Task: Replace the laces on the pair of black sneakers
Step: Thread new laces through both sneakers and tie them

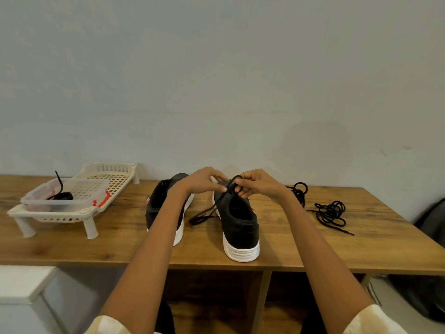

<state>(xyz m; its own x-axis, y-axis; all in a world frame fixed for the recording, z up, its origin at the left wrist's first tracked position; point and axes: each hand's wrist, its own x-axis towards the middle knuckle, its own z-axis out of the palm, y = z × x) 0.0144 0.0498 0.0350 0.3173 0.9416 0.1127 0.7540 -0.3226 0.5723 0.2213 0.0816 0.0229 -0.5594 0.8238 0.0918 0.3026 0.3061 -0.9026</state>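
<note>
Sneakers are sitting side by side near the middle of the wooden table (313, 251), heels toward the person and long axes running away toward the wall; the right sneaker (237, 225) is standing upright on its white sole, while the left sneaker (166, 208) is leaning over toward the left, partly hidden by the forearm. Both hands are working above the far, eyelet end of the right sneaker: the left hand (204, 183) is curling its fingers down at the tongue, apparently pinching the lace (212, 209), though its fingertips are too small to read surely, and the right hand (258, 186) is pinching a raised loop of that same lace between thumb and bent fingers. From the fingers the lace is running down and toward the person on the left side of the shoe, its loose end lying on the table between the two sneakers. Judging from this, the coming pull is depending on drawing the loop up and along the shoe's long axis, and the right hand is the nearer one to the loop. Room is lying open behind the heels and to the right, where two loose black laces (330, 213) are lying in tangles, well apart from the shoe. A white rack (72, 213) holding a clear tub (65, 196) is standing far left, out of the way.
</note>
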